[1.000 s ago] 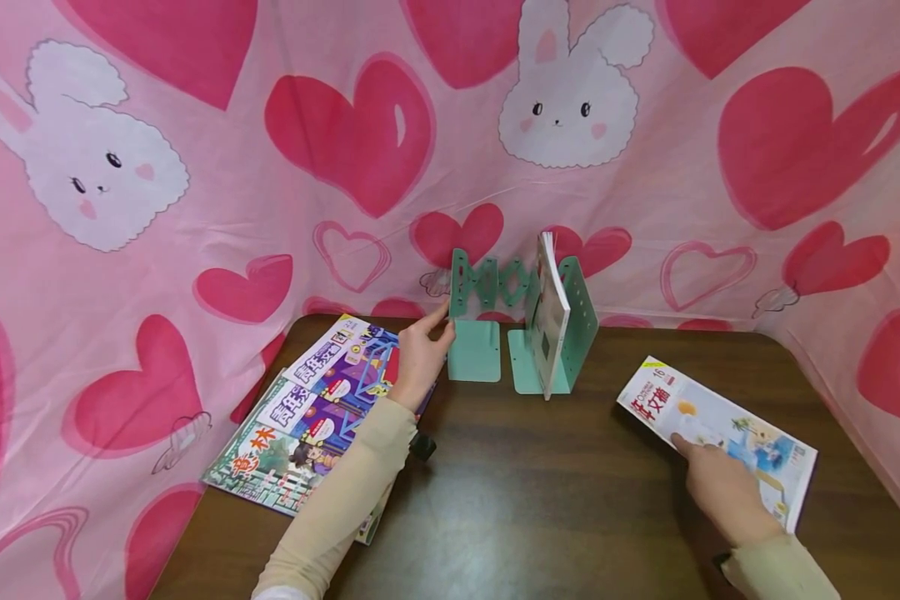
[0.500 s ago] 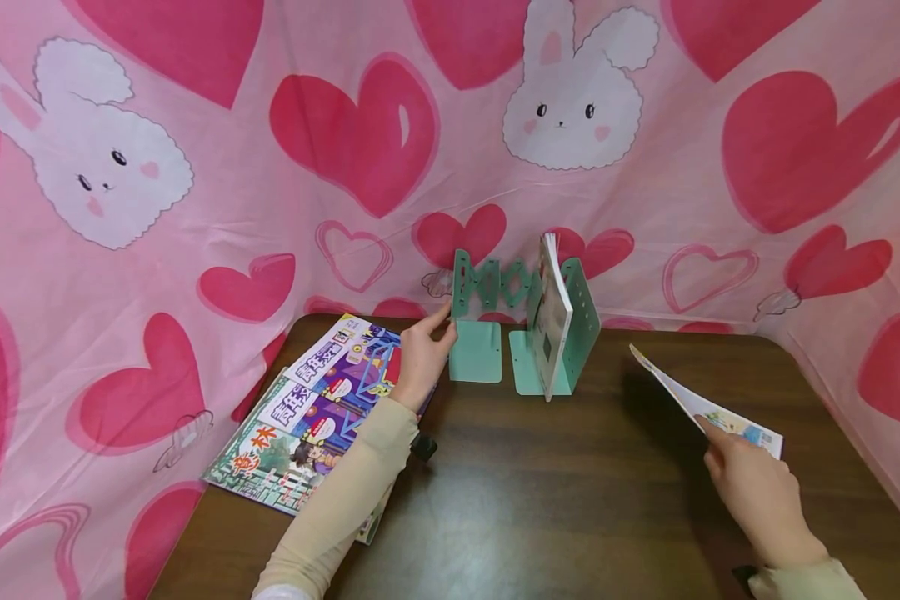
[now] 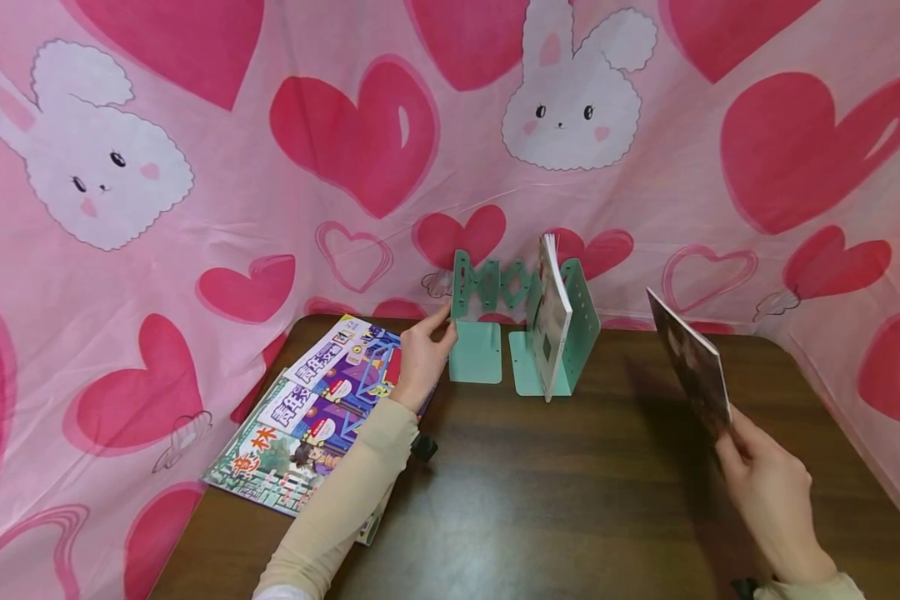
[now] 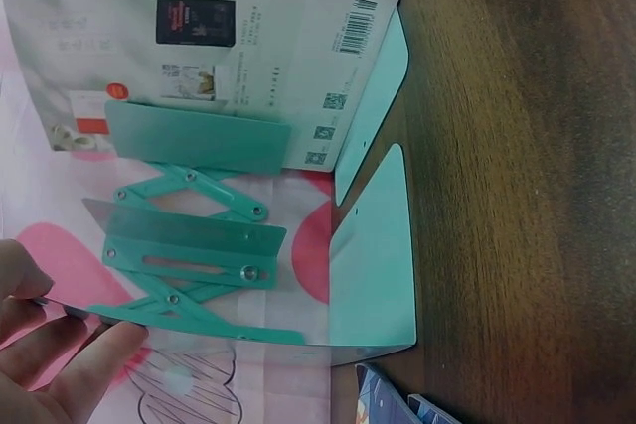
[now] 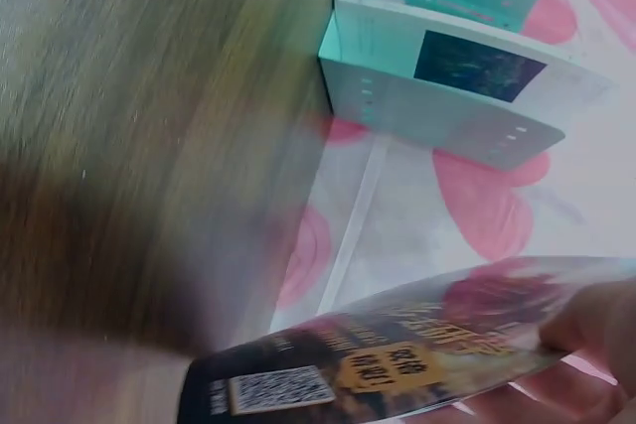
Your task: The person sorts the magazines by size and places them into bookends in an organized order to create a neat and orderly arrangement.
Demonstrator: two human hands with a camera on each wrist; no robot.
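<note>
A green metal expandable bookend (image 3: 475, 352) stands at the back of the table, its lattice spread behind it. My left hand (image 3: 425, 354) pinches the upright left plate of the bookend between thumb and fingers, as the left wrist view shows up close. One magazine (image 3: 552, 321) stands upright against the bookend's right plate (image 4: 397, 76). Off to the right, my right hand (image 3: 768, 483) grips another magazine (image 3: 692, 358) by its near end, holding it raised and on edge. Its dark printed cover (image 5: 397, 364) faces left in the head view.
A fanned pile of magazines (image 3: 322, 417) lies flat on the left of the brown table (image 3: 555, 492). Pink cloth (image 3: 390, 167) with hearts and rabbits hangs behind the table and at both sides.
My right hand has lifted the magazine from lying on the table and turned it upright on edge, dark cover now showing. My left hand keeps its place at the bookend.
</note>
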